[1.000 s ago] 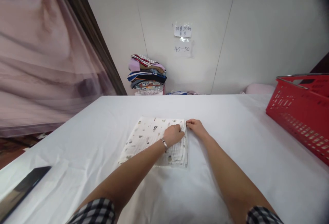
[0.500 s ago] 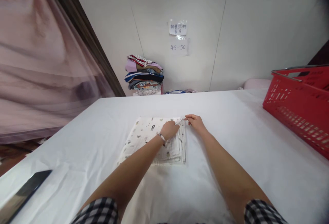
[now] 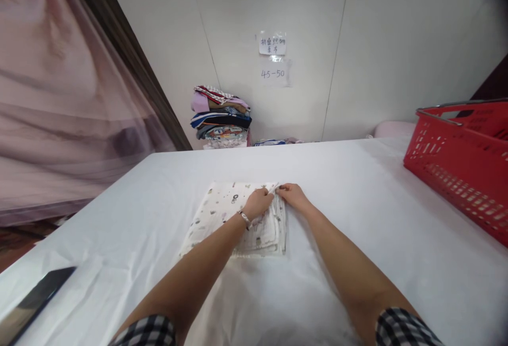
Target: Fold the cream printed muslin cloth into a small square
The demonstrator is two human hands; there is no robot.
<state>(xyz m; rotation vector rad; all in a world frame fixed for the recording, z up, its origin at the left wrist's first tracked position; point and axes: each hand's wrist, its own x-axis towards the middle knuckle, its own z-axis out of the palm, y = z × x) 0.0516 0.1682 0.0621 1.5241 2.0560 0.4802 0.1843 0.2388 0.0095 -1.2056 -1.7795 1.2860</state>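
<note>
A folded white cloth with small printed figures lies flat on the white-covered table, its layered edges showing along the right side. My left hand, a bracelet at its wrist, is closed on the upper layers near the cloth's far right corner. Just right of it, my right hand pinches the far right corner between thumb and fingers. The corner is slightly lifted and bunched between both hands. My left fingertips are partly hidden.
A red plastic basket stands at the table's right edge. At the near left lies a dark flat object. Beyond the far edge is a stack of folded clothes, with a pink curtain hanging at left.
My right hand has moved slightly left and nearer, bringing the pinched corner closer to my left hand. The left hand has shifted slightly left. The view has shifted a little.
</note>
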